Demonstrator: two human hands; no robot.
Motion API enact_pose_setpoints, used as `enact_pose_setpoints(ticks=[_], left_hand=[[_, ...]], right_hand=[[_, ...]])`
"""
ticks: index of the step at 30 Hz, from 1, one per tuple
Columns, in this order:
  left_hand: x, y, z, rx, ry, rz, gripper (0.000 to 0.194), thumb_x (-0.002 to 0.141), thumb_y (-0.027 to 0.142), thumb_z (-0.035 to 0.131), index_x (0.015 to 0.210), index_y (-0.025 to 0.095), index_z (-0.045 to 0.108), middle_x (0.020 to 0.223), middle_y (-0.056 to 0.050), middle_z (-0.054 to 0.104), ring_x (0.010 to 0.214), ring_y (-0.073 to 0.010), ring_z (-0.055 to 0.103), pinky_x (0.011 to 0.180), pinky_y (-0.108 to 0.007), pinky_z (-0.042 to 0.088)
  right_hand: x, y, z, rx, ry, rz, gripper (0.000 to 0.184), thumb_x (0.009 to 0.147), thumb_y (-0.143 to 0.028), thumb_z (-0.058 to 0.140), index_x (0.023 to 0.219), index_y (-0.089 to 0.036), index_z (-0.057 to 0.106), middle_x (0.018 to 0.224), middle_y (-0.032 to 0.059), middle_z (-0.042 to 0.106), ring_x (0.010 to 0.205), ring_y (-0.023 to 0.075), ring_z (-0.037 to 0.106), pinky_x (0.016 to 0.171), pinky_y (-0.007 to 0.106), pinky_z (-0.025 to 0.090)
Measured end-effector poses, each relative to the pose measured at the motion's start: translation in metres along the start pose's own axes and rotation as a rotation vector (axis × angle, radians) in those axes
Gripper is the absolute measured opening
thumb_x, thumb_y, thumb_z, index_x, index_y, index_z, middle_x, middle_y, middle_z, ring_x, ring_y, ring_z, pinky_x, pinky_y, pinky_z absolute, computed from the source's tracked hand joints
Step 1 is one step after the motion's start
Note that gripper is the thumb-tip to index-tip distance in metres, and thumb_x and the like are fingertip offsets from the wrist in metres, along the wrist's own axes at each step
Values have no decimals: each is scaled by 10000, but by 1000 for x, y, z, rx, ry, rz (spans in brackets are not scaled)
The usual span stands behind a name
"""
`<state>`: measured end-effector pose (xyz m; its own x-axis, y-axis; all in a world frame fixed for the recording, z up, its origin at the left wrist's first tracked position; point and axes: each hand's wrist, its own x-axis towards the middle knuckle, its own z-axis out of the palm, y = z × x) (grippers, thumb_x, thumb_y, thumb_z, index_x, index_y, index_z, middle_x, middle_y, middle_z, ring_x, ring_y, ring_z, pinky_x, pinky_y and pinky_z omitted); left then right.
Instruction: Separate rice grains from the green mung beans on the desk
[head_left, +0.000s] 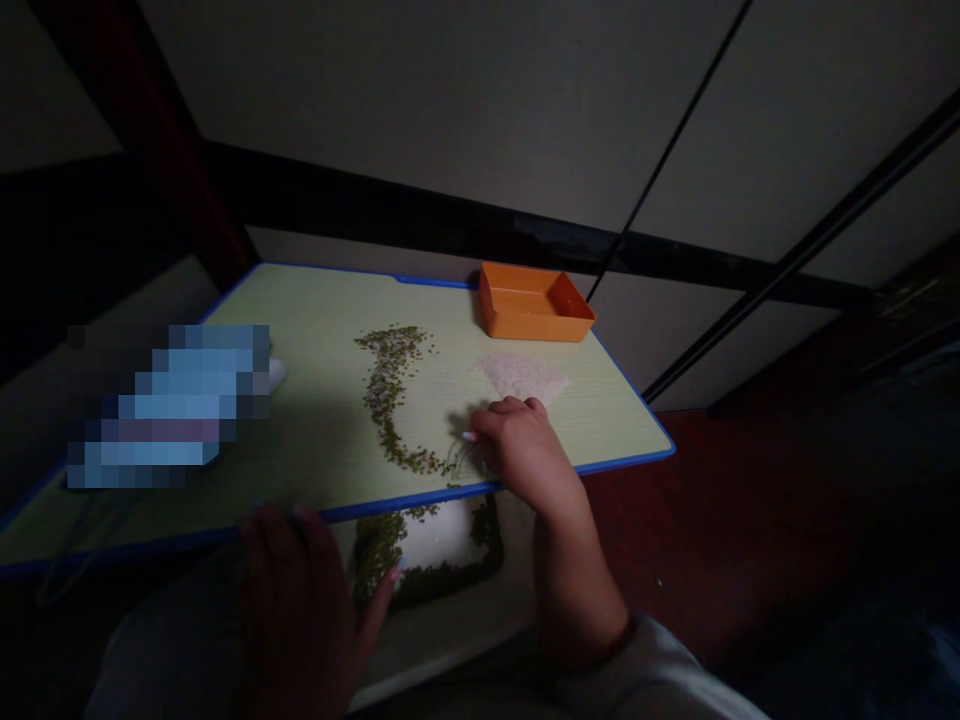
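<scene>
Head view shows a pale green tabletop (pixel 322 400) with a blue rim, standing against a light panelled wall (pixel 420 90) with dark bands. Below its near edge, between the two forearms, is a pale container (pixel 442 535); dark green bits (pixel 375 550) line its sides around a bare white middle. On the left part of the tabletop lies a long blue object (pixel 176 400), pixelated, so any writing on it cannot be read; a small white rounded piece (pixel 277 375) shows at its far end. An open orange box (pixel 536 325) sits at the far right edge, its visible inside mostly bare. Small green and pale pieces (pixel 384 390) form a curved band across the middle, and a thin fan of pale grains (pixel 521 378) lies just in front of the box.

The right hand (pixel 525 450) is palm down at the near side of the grains, fingers bent and close together; whether they grip anything cannot be told. The left hand (pixel 300 580), in shadow at the near edge, is wide, its thumb spread towards the container.
</scene>
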<state>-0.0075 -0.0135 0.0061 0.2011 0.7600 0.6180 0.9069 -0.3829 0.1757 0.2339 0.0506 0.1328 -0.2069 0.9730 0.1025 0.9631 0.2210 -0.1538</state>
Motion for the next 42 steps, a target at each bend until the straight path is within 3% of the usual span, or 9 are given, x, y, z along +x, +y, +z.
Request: enact_pose_setpoints(ticks=[9, 17, 24, 29, 42], left_hand=[[-2, -3, 3, -2, -11, -4, 1047, 936, 467, 598, 1650, 92, -68, 1761, -262, -104, 1616, -517, 21, 1238, -768, 246], [0, -3, 2, -17, 1, 23, 1049, 924, 446, 600, 1650, 82, -64, 1760, -252, -127, 1618, -515, 4, 1246, -767, 236], [-1, -4, 3, 3, -5, 36, 1047, 931, 455, 587, 1641, 38, -59, 1755, -273, -126, 1617, -522, 6, 1249, -764, 229], [-1, -4, 4, -54, -6, -8, 1062, 915, 449, 608, 1653, 126, -84, 1768, -229, -129, 1614, -527, 4, 1247, -781, 222], [1, 1, 2, -34, 10, -4, 1002, 950, 458, 558, 1651, 87, -55, 1770, -217, -134, 1625, -495, -3, 1279, -728, 197]], right_hand=[[-3, -3, -5, 51, -13, -7, 187, 1067, -249, 576, 974, -219, 736, 954, 41, 756, 963, 208, 612, 832, 329, 273], [1, 0, -5, 39, 92, 133, 195, 1068, -240, 545, 992, -224, 724, 1023, 73, 752, 1016, 235, 599, 816, 336, 279], [8, 1, 0, 19, 102, 230, 189, 1060, -238, 550, 1033, -239, 737, 1040, 85, 744, 1032, 243, 589, 807, 338, 292], [11, 2, 4, 16, 82, 199, 195, 1063, -247, 552, 1024, -238, 743, 1038, 85, 737, 1033, 238, 585, 804, 332, 287], [8, 3, 3, 61, 60, 35, 203, 1048, -211, 580, 1025, -253, 777, 992, 61, 719, 1035, 238, 566, 840, 346, 275]])
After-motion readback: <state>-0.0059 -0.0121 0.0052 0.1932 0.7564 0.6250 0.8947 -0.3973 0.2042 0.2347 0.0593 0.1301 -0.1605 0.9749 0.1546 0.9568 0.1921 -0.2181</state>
